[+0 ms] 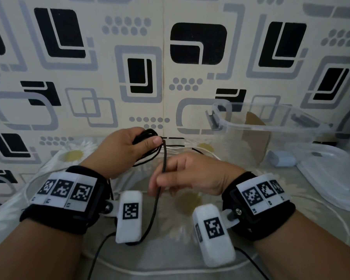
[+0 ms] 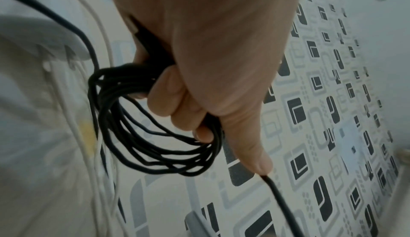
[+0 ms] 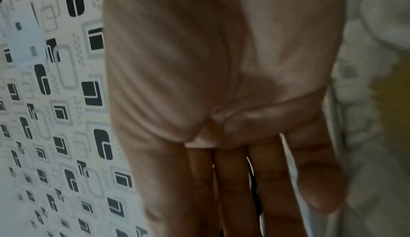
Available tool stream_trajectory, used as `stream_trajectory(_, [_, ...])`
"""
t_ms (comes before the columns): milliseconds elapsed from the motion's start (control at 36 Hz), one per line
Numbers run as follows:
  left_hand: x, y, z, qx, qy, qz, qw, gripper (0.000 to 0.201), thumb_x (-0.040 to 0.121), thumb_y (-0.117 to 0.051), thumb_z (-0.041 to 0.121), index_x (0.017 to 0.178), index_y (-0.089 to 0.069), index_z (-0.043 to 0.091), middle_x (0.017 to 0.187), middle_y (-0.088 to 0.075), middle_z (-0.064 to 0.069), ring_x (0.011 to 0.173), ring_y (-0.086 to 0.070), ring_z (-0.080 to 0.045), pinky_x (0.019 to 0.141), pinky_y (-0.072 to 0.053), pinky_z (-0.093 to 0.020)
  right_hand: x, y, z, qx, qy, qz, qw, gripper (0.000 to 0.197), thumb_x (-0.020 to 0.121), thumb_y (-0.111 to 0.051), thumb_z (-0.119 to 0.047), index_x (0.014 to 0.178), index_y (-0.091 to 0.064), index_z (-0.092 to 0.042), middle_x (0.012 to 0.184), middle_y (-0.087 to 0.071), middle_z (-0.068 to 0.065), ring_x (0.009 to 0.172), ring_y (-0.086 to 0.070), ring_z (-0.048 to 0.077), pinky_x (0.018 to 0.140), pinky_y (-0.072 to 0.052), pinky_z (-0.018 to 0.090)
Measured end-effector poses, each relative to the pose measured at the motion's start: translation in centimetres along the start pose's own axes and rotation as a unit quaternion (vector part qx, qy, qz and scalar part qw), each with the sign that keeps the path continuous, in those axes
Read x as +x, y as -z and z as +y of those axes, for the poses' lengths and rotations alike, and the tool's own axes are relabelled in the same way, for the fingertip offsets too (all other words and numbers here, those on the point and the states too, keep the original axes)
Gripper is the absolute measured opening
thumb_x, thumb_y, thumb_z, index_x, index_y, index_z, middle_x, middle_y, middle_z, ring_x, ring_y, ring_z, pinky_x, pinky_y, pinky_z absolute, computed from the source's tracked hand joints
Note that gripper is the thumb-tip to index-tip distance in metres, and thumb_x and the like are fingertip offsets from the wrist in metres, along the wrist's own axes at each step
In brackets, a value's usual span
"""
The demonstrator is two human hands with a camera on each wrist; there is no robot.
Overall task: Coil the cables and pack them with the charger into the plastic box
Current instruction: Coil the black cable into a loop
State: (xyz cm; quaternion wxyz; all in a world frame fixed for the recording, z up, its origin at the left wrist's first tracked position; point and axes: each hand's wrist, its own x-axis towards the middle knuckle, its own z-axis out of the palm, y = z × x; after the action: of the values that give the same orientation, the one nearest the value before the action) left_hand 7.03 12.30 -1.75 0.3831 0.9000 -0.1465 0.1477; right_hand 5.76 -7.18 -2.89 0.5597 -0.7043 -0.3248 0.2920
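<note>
My left hand [image 1: 144, 141] grips a bundle of black cable [image 1: 150, 153] loops, thumb pressed on top; the left wrist view shows the fingers of that hand [image 2: 195, 118] curled through the black coil [image 2: 142, 135]. The cable's free length drops from the coil across the back of my right hand's [image 1: 164, 177] straight fingers and trails down to the bed. In the right wrist view the right hand [image 3: 244, 188] shows straight fingers with the black cable [image 3: 254, 188] behind them. A white cable [image 1: 206, 152] lies loose on the bed. A pale charger [image 1: 281, 158] sits beside the clear plastic box [image 1: 271, 128].
The box's clear lid [image 1: 335, 178] lies on the bed at the right. A patterned wall [image 1: 129, 57] stands close behind the bed. The bedsheet [image 1: 170, 255] has a daisy print, and black cable trails over it towards me.
</note>
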Motion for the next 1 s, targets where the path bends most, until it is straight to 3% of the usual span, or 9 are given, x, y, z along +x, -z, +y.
stream_trajectory(83, [-0.1, 0.3, 0.1, 0.009, 0.017, 0.002, 1.000, 0.059, 0.067, -0.046, 0.068, 0.086, -0.063, 0.014, 0.053, -0.051, 0.005, 0.040, -0.045, 0.000, 0.042, -0.034, -0.012, 0.1, -0.5, 0.0, -0.034, -0.030, -0.046, 0.998, 0.011, 0.095, -0.055, -0.008, 0.096, -0.066, -0.009, 0.092, -0.070, -0.001, 0.085, -0.064, 0.013, 0.072, -0.046, 0.024])
stream_trajectory(250, [-0.1, 0.3, -0.2, 0.000, 0.056, -0.011, 0.998, 0.069, 0.067, -0.047, 0.071, 0.091, -0.064, 0.009, 0.047, -0.048, 0.008, 0.040, -0.041, -0.003, 0.045, -0.034, -0.015, 0.2, -0.1, 0.3, -0.023, -0.084, -0.098, 0.991, 0.012, 0.097, -0.049, -0.005, 0.092, -0.059, -0.010, 0.092, -0.067, 0.009, 0.076, -0.066, 0.015, 0.061, -0.048, 0.023])
stream_trajectory(306, [0.0, 0.2, -0.3, 0.003, 0.077, -0.002, 0.997, 0.067, 0.074, -0.047, 0.070, 0.094, -0.065, 0.009, 0.051, -0.048, 0.005, 0.044, -0.042, -0.009, 0.050, -0.037, -0.023, 0.4, 0.0, 0.4, -0.043, -0.097, -0.054, 0.993, 0.013, 0.099, -0.047, -0.008, 0.091, -0.057, -0.011, 0.091, -0.067, 0.009, 0.074, -0.066, 0.016, 0.058, -0.048, 0.023])
stream_trajectory(444, [0.4, 0.2, -1.3, -0.072, 0.120, 0.044, 0.989, 0.054, 0.087, -0.047, 0.066, 0.064, -0.051, 0.017, 0.043, -0.040, 0.011, 0.042, -0.036, -0.013, 0.052, -0.030, -0.029, 1.1, 1.2, 1.0, -0.060, -0.049, 0.184, 0.980, 0.017, 0.099, -0.051, -0.016, 0.086, -0.061, -0.012, 0.078, -0.071, 0.001, 0.073, -0.069, 0.016, 0.061, -0.052, 0.024])
stream_trajectory(556, [0.4, 0.1, -1.2, -0.153, 0.127, 0.018, 0.980, 0.052, 0.088, -0.050, 0.064, 0.066, -0.044, 0.017, 0.048, -0.034, 0.010, 0.042, -0.028, -0.011, 0.047, -0.024, -0.025, 1.5, 2.3, 1.2, 0.021, 0.031, 0.375, 0.926, 0.015, 0.097, -0.055, -0.014, 0.083, -0.059, -0.017, 0.062, -0.060, -0.003, 0.051, -0.057, 0.010, 0.050, -0.047, 0.025])
stream_trajectory(611, [0.3, 0.0, -0.8, -0.190, 0.129, 0.000, 0.973, 0.049, 0.090, -0.050, 0.060, 0.067, -0.045, 0.017, 0.050, -0.032, 0.010, 0.044, -0.025, -0.011, 0.044, -0.023, -0.022, 1.6, 2.9, 1.3, -0.018, 0.051, 0.439, 0.897, 0.012, 0.094, -0.060, -0.018, 0.082, -0.060, -0.022, 0.064, -0.054, -0.005, 0.052, -0.048, 0.008, 0.052, -0.040, 0.025])
stream_trajectory(833, [0.0, 0.0, 0.4, -0.322, 0.141, -0.037, 0.936, 0.043, 0.098, -0.045, 0.047, 0.069, -0.047, 0.015, 0.053, -0.023, 0.006, 0.045, -0.017, -0.011, 0.050, -0.012, -0.028, 1.6, 3.7, 2.0, -0.059, 0.067, 0.468, 0.879, 0.015, 0.090, -0.065, -0.017, 0.077, -0.061, -0.023, 0.069, -0.053, -0.006, 0.065, -0.049, 0.007, 0.068, -0.042, 0.020])
stream_trajectory(917, [0.1, 0.1, 0.5, -0.366, 0.154, -0.047, 0.916, 0.044, 0.099, -0.043, 0.046, 0.065, -0.047, 0.017, 0.052, -0.021, 0.005, 0.043, -0.016, -0.011, 0.045, -0.018, -0.022, 1.7, 3.7, 2.3, -0.066, 0.059, 0.459, 0.884, 0.013, 0.090, -0.066, -0.018, 0.078, -0.061, -0.022, 0.072, -0.057, -0.003, 0.070, -0.052, 0.010, 0.071, -0.045, 0.022])
stream_trajectory(1000, [0.1, 0.2, 0.5, -0.413, 0.164, -0.053, 0.894, 0.045, 0.099, -0.040, 0.046, 0.064, -0.046, 0.019, 0.049, -0.020, 0.007, 0.039, -0.016, -0.009, 0.048, -0.026, -0.024, 1.7, 3.4, 2.4, -0.060, 0.048, 0.441, 0.894, 0.011, 0.091, -0.065, -0.020, 0.080, -0.062, -0.021, 0.070, -0.056, -0.006, 0.061, -0.050, 0.002, 0.062, -0.041, 0.015])
